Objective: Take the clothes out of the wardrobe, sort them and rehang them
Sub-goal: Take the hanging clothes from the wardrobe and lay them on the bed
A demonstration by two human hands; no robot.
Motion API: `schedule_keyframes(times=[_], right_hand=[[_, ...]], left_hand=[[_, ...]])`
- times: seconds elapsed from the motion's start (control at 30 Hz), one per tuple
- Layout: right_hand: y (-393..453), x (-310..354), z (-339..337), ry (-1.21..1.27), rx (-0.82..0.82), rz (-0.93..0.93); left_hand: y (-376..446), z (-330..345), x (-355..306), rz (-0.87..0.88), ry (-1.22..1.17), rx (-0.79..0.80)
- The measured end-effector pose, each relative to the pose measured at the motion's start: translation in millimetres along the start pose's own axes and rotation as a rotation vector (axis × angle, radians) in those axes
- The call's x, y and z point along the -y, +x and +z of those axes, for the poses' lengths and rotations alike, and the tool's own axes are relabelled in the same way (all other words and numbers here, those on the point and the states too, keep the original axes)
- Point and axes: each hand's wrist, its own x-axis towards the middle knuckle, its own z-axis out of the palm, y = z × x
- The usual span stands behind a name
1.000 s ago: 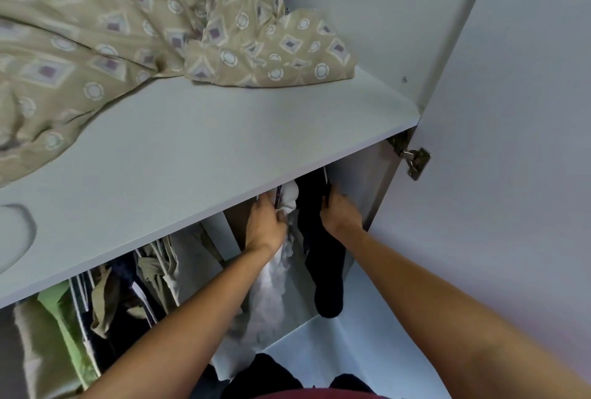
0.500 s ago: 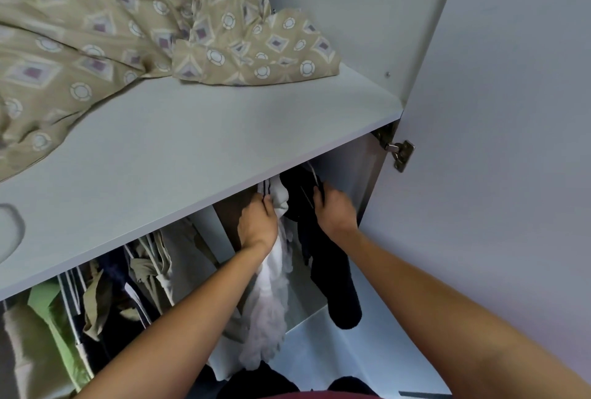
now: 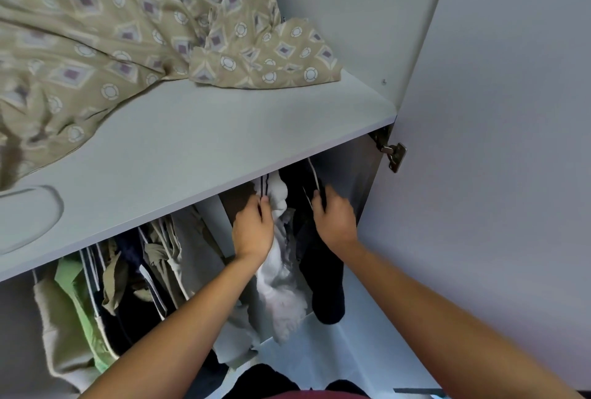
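Note:
Both my arms reach under the wardrobe shelf (image 3: 198,155) into the hanging space. My left hand (image 3: 252,229) grips the hanger top of a white fluffy garment (image 3: 284,290) just below the shelf edge. My right hand (image 3: 334,219) is curled on the hanger of a dark navy garment (image 3: 323,274) that hangs at the far right, against the wardrobe's side wall. The rail and the hanger hooks are hidden by the shelf. Further left hang several more clothes (image 3: 128,277) in khaki, navy, grey and light green.
A beige patterned sheet (image 3: 134,24) lies bunched on the shelf above. The open wardrobe door (image 3: 499,174) stands close on the right, with a metal hinge (image 3: 395,155) at shelf height. The pale wardrobe floor (image 3: 319,357) shows below the clothes.
The view has shifted slightly. Both hands stay on the same two hangers under the shelf edge, and the white and navy garments have swung a little with them.

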Motion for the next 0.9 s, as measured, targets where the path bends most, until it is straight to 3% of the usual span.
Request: schedule_keyframes(times=[0.4,0.67,0.9], right_hand=[[-98.9,-18.4,-25.2,0.069,0.238,-0.065],[-203.5,-19.4,-63.1,0.225,0.537,-0.147],[-281.7,0.0,-77.4,0.247,0.659,-0.233]], left_hand=[[-137.0,-21.9,2.7,-0.111,0.003,-0.010],[-264.5,-62.9,-1.0,-0.231,-0.021,-0.140],[-363.3,-98.0,16.7,-0.306,-0.052,-0.260]])
